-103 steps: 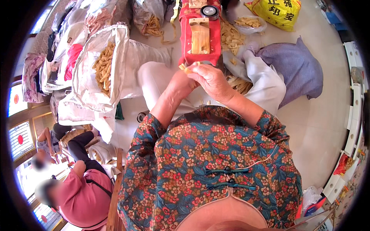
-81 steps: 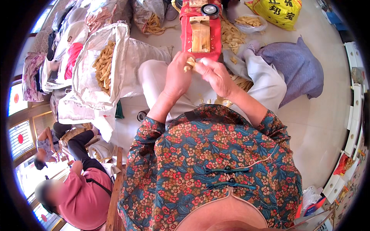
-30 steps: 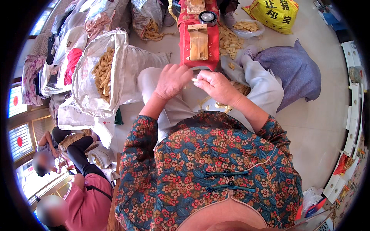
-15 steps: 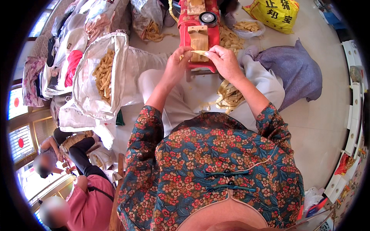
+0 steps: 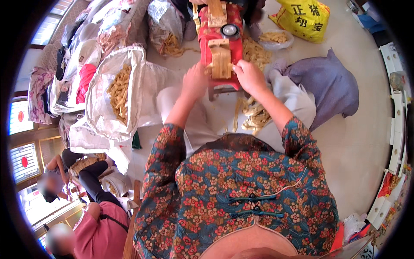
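My left hand (image 5: 195, 81) and my right hand (image 5: 252, 78) are at the two sides of a wooden block (image 5: 221, 62) near the front end of a narrow red-covered bench (image 5: 238, 47). Both hands are closed. Between right thumb and finger, a bit of pale yellow strip (image 5: 233, 67) shows at the block's edge. The left fingers are blurred and partly hidden, pinched at the opposite edge, seemingly on the same strip; its middle is hard to tell from the wood. A round black-and-silver tin (image 5: 230, 31) sits behind the block.
An open white sack (image 5: 94, 97) of curled yellow pieces (image 5: 119, 95) stands at left. Loose strips (image 5: 255, 114) lie by my right leg, more (image 5: 255, 54) beside the bench. A yellow bag (image 5: 302, 19) is far right. Another person's hand (image 5: 199, 1) is at the bench's far end.
My hands have gone down and slightly apart, from holding the strip up above the block to its two sides. The view has shifted slightly.
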Demonstrator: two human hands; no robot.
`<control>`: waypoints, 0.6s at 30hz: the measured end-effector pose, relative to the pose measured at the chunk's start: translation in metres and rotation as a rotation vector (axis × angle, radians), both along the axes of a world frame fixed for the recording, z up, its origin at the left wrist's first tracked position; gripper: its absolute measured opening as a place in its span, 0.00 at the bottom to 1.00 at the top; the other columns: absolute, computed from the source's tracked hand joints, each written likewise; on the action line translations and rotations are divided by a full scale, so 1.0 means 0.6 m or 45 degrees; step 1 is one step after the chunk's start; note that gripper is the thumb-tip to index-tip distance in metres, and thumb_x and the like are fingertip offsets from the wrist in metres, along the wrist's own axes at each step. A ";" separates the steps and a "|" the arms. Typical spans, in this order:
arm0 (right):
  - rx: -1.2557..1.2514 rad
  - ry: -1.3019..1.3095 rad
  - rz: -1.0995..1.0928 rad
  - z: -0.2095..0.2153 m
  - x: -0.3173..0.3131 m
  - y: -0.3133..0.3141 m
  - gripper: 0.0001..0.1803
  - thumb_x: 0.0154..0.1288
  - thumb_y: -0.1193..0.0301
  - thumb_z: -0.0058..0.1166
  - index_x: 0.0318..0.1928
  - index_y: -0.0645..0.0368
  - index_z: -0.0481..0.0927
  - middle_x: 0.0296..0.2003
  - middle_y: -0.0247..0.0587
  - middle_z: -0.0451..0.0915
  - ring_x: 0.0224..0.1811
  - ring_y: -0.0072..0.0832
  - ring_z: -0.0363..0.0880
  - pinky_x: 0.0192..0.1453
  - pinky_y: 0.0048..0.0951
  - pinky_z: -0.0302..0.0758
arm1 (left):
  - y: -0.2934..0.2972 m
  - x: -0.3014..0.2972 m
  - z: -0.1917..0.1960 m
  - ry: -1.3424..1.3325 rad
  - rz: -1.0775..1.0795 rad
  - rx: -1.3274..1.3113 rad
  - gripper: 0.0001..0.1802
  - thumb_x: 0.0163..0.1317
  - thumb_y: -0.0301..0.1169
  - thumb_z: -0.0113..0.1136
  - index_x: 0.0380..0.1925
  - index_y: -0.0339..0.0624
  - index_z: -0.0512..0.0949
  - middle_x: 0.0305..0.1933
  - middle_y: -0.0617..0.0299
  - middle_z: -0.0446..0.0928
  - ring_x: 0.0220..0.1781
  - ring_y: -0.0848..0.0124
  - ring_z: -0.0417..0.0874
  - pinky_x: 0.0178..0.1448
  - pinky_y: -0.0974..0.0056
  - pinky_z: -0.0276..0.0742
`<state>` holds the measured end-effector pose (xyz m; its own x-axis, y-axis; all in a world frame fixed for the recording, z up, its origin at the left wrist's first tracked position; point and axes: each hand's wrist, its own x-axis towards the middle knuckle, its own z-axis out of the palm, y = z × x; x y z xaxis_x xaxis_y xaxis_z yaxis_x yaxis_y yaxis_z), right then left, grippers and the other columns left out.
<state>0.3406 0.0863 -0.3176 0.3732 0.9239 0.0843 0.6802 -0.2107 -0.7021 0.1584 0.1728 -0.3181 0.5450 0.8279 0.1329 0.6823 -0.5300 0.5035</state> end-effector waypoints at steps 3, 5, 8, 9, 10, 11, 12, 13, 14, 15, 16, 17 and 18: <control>0.098 -0.004 -0.032 0.020 -0.018 -0.031 0.15 0.64 0.60 0.46 0.29 0.57 0.74 0.24 0.51 0.77 0.30 0.51 0.76 0.33 0.51 0.69 | -0.038 -0.018 0.025 -0.167 0.107 -0.330 0.17 0.61 0.42 0.57 0.27 0.37 0.76 0.25 0.53 0.77 0.29 0.63 0.79 0.35 0.59 0.71; 0.348 -0.158 0.115 0.060 -0.035 -0.055 0.11 0.63 0.63 0.50 0.29 0.56 0.75 0.22 0.48 0.75 0.30 0.47 0.76 0.33 0.48 0.70 | -0.070 -0.024 0.043 -0.376 0.142 -0.641 0.22 0.61 0.47 0.58 0.21 0.39 0.76 0.20 0.62 0.76 0.23 0.70 0.76 0.30 0.64 0.69; 0.578 0.087 0.313 0.066 -0.069 -0.076 0.06 0.60 0.70 0.55 0.34 0.60 0.78 0.25 0.46 0.75 0.31 0.42 0.76 0.34 0.39 0.72 | -0.104 -0.039 -0.005 -0.633 -0.144 -1.336 0.20 0.66 0.46 0.49 0.29 0.40 0.76 0.28 0.65 0.77 0.29 0.72 0.77 0.31 0.68 0.71; 0.593 0.167 0.359 0.068 -0.083 -0.088 0.07 0.60 0.72 0.56 0.37 0.62 0.79 0.28 0.46 0.76 0.32 0.41 0.76 0.35 0.36 0.73 | -0.119 -0.045 -0.012 -0.720 -0.284 -1.599 0.20 0.68 0.46 0.46 0.34 0.40 0.76 0.31 0.63 0.77 0.31 0.72 0.78 0.32 0.68 0.73; 0.639 0.212 0.397 0.079 -0.099 -0.099 0.06 0.60 0.74 0.56 0.37 0.62 0.78 0.29 0.46 0.77 0.33 0.42 0.77 0.37 0.35 0.73 | -0.130 -0.058 -0.051 -0.803 -0.254 -1.700 0.18 0.69 0.44 0.45 0.38 0.40 0.75 0.35 0.61 0.77 0.35 0.71 0.78 0.36 0.67 0.75; 0.623 0.266 0.407 0.074 -0.109 -0.110 0.06 0.60 0.74 0.56 0.37 0.62 0.78 0.29 0.46 0.77 0.34 0.42 0.78 0.38 0.35 0.74 | -0.133 -0.062 -0.088 -0.887 -0.236 -1.806 0.18 0.70 0.43 0.44 0.42 0.40 0.74 0.39 0.60 0.77 0.38 0.71 0.79 0.40 0.67 0.78; 0.676 0.211 0.452 0.060 -0.116 -0.116 0.06 0.60 0.74 0.56 0.37 0.62 0.78 0.30 0.47 0.77 0.34 0.42 0.78 0.39 0.35 0.74 | -0.149 -0.045 -0.038 -1.174 0.053 -2.074 0.17 0.69 0.40 0.45 0.46 0.39 0.73 0.44 0.58 0.77 0.44 0.69 0.79 0.49 0.65 0.78; 0.730 0.157 0.495 0.049 -0.118 -0.117 0.06 0.61 0.73 0.56 0.37 0.62 0.78 0.30 0.47 0.78 0.34 0.42 0.78 0.39 0.35 0.75 | -0.145 -0.041 -0.021 -1.224 0.066 -2.090 0.17 0.69 0.39 0.44 0.47 0.38 0.73 0.45 0.58 0.77 0.45 0.69 0.79 0.50 0.65 0.78; 0.744 0.187 0.535 0.050 -0.121 -0.118 0.07 0.61 0.73 0.56 0.37 0.62 0.78 0.30 0.47 0.77 0.34 0.42 0.78 0.39 0.35 0.74 | -0.143 -0.041 -0.010 -1.278 0.093 -2.108 0.16 0.69 0.37 0.44 0.47 0.37 0.73 0.46 0.58 0.76 0.47 0.69 0.79 0.51 0.65 0.77; 0.743 0.228 0.572 0.048 -0.126 -0.125 0.07 0.61 0.72 0.56 0.38 0.62 0.78 0.29 0.47 0.77 0.33 0.42 0.77 0.38 0.35 0.73 | -0.149 -0.044 -0.005 -1.330 0.136 -2.140 0.16 0.69 0.36 0.44 0.47 0.36 0.73 0.47 0.58 0.76 0.48 0.68 0.79 0.52 0.65 0.77; 0.741 0.271 0.606 0.045 -0.131 -0.130 0.08 0.61 0.71 0.56 0.38 0.62 0.78 0.29 0.48 0.77 0.33 0.42 0.77 0.38 0.35 0.72 | -0.149 -0.042 0.002 -1.315 0.266 -2.020 0.13 0.67 0.33 0.49 0.46 0.39 0.75 0.41 0.58 0.79 0.38 0.71 0.80 0.40 0.68 0.78; 0.596 0.454 0.509 0.037 -0.139 -0.133 0.07 0.63 0.71 0.53 0.38 0.62 0.77 0.28 0.49 0.76 0.33 0.44 0.76 0.38 0.36 0.72 | -0.153 -0.042 -0.013 -1.292 0.309 -1.968 0.10 0.66 0.34 0.51 0.42 0.41 0.76 0.36 0.60 0.78 0.34 0.73 0.79 0.34 0.69 0.75; 0.352 0.613 0.429 0.040 -0.137 -0.132 0.07 0.64 0.71 0.52 0.37 0.63 0.76 0.28 0.49 0.76 0.34 0.45 0.76 0.37 0.37 0.71 | -0.155 -0.043 -0.023 -1.293 0.258 -1.938 0.09 0.65 0.33 0.51 0.39 0.42 0.75 0.33 0.63 0.77 0.30 0.74 0.77 0.31 0.70 0.73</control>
